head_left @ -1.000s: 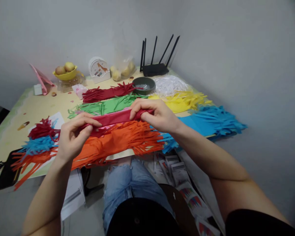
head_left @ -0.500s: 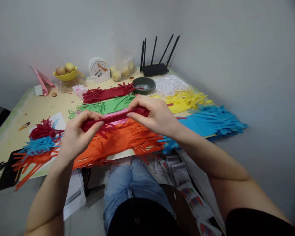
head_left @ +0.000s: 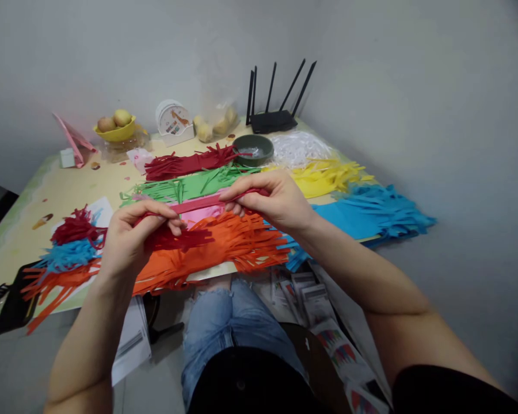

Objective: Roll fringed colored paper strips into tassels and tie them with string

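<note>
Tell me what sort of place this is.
Most likely a room in a home: the table holds a router, a yellow bowl of what looks like fruit, and fringed orange sheets.

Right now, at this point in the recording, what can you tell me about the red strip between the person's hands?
The red strip is narrow, looks like tissue paper, and seems folded or twisted lengthwise. It is drawn out fairly straight, rising slightly toward the right hand; the left hand pinches it at the other end. Dark red fringe, apparently part of it, spreads beside the left hand, in front of orange fringed paper in this view. Both its ends are partly hidden by the hands.
</note>
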A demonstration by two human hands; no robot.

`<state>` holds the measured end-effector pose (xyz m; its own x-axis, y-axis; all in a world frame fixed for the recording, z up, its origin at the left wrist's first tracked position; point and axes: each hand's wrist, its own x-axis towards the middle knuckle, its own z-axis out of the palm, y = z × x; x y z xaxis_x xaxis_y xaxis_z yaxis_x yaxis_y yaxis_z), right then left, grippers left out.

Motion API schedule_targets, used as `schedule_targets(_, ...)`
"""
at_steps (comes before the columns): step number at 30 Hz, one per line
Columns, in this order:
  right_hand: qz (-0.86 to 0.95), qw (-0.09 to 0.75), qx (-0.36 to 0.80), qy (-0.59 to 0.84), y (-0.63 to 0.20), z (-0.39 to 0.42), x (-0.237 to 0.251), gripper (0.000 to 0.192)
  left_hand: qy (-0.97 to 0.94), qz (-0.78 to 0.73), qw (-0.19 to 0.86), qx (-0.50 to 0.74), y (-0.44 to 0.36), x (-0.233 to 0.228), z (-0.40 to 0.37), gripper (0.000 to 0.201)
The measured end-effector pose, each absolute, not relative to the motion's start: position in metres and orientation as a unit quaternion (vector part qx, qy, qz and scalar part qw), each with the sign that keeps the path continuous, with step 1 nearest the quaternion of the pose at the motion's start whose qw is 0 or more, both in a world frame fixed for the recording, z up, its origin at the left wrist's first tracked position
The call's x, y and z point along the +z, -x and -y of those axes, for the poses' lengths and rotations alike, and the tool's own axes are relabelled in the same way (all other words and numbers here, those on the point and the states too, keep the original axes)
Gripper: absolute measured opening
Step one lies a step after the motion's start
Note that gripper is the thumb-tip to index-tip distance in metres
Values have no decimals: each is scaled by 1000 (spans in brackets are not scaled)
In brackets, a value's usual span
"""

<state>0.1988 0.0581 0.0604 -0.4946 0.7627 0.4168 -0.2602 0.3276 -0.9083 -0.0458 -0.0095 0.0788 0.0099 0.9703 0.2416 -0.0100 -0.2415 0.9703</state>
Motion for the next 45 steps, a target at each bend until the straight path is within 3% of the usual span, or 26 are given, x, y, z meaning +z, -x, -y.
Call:
schedule_targets(3,690,458,524,199,-198,-58,61,24,-603,-440,389,540,47,77,11,13)
schedule_targets(6,739,452,437,244,-199,-54,63,22,-672,-501,237,492,47,74,13,24)
schedule_targets(10,789,430,310,310,-200,-49,65,19,-713,-529,109,448,45,71,15,12)
schedule_targets(12,795,428,284,323,-200,-49,64,12,-718,-530,119,435,44,70,15,18)
schedule_targets(14,784,439,305,315,-200,-50,62,10,-713,-530,144,436,44,69,15,11)
schedule_targets(19,701,456,491,243,-197,-53,55,21,-635,-521,285,493,46,66,14,14)
schedule_targets(23,660,448,568,204,-196,-57,51,28,-527,-501,411,550,46,65,10,19)
schedule_targets(30,640,408,627,175,-199,-65,50,23,-499,-450,452,586,43,59,10,9)
schedule_targets(32,681,402,585,178,-202,-66,52,17,-533,-453,428,572,47,59,12,8)
schedule_targets(35,786,383,450,181,-209,-67,57,10,-654,-485,358,457,57,66,13,9)
schedule_targets(40,913,320,218,127,-213,-63,69,20,-804,-465,169,330,56,86,7,16)
schedule_targets(45,942,301,124,85,-212,-57,71,23,-826,-449,199,277,43,83,-3,22)
